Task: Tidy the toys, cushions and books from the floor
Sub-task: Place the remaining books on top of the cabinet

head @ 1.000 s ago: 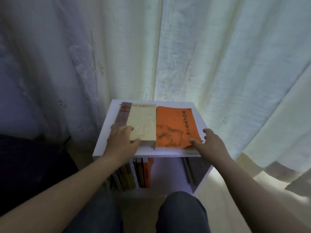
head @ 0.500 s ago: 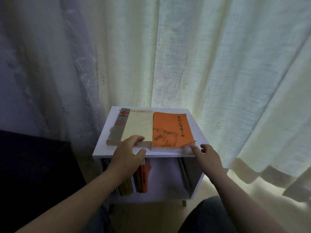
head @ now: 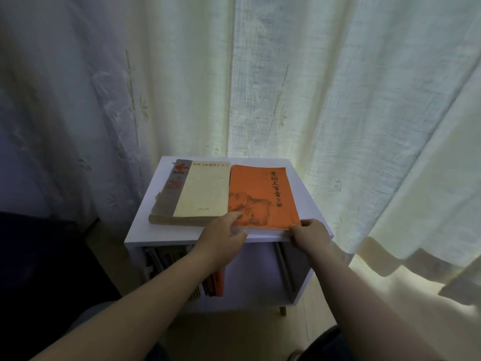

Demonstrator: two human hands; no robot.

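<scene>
Orange and matte, the paper cover of the orange book [head: 263, 198] is lying flat on the right half of the white cabinet [head: 309, 204], and its near edge is reaching the front edge of the top. The left hand [head: 221, 239] is closing on the near left corner of this book, with the thumb on the cover and the other fingers under the edge. The right hand [head: 311, 235] is pinching the near right corner in the same way. So both grips are sitting at the short near edge, and the long axis of the book is running away from the person, toward the curtain [head: 286, 87]. Both hands are about equally near to it.

Just beside it on the left, a cream book [head: 204, 190] is lying on top of a thicker grey book [head: 166, 201] with worn, soft page edges; the cream one seems to be touching the orange one along their long sides. More books [head: 208, 282] are standing upright in the open shelf below. I judge that the orange book is being straightened or lifted, and that its thin cover may bend.
</scene>
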